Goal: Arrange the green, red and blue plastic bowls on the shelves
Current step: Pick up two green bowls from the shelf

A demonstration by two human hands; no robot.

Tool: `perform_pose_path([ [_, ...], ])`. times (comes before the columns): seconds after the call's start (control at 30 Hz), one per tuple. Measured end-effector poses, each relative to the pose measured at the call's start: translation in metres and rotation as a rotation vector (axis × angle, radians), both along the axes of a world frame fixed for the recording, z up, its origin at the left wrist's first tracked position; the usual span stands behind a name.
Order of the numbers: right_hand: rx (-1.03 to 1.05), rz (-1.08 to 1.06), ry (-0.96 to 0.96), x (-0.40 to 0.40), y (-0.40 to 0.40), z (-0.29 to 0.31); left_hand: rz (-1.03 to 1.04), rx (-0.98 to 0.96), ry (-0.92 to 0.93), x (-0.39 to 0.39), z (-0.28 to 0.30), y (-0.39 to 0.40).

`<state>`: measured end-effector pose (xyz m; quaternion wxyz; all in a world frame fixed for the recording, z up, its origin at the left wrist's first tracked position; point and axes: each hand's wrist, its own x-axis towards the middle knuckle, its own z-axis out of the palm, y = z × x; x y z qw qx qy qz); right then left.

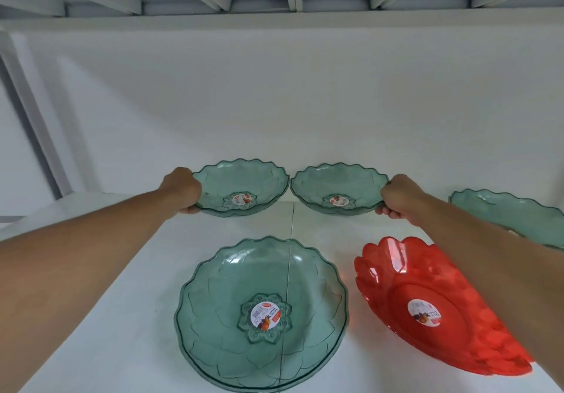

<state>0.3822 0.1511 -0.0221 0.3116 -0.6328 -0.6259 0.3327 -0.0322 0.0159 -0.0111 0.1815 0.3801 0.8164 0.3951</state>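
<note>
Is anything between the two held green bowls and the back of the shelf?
Nothing visible. The left hand grips the left green bowl, the right hand the right green bowl; bare shelf lies behind them.

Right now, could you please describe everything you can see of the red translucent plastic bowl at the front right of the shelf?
The red translucent plastic bowl has a scalloped, petal-like rim and a flat base carrying a round white sticker with a fruit picture. It looks glossy and empty. It sits upright on the white shelf, front right, beside a large green bowl, seemingly not touching. The right forearm crosses above it, hiding its far right edge.
</note>
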Motion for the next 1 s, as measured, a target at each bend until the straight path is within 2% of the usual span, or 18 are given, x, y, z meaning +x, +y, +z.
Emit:
perform_pose_path([
  [0.2,0.011,0.018,0.014,-0.063,-0.016,0.002,0.048,0.028,-0.008,-0.062,0.012,-0.040],
  [0.6,0.032,-0.078,0.068,-0.210,-0.066,0.002,-0.020,0.102,-0.029,-0.213,0.020,-0.080],
  [1.0,-0.009,-0.007,0.068,-0.281,-0.066,0.005,0.120,0.076,-0.059,-0.279,0.018,-0.106],
])
